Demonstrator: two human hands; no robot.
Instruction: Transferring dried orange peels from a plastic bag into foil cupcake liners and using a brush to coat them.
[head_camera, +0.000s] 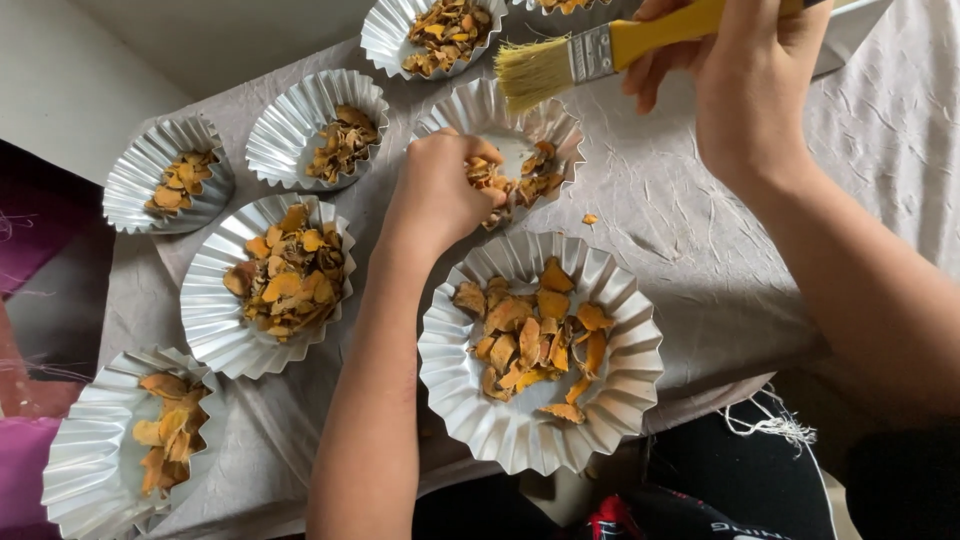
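My left hand reaches into a fluted silver foil dish at the upper middle, with its fingers closed around a few orange dried slices. Above that dish, my right hand grips the yellow handle of a flat paintbrush, whose pale bristles point left. Just below lies a larger foil dish filled with orange and brown dried slices.
Several more foil dishes of dried slices sit on the wrinkled grey cloth: one at left middle, one at lower left, two at upper left, one at top. A loose slice lies on the cloth.
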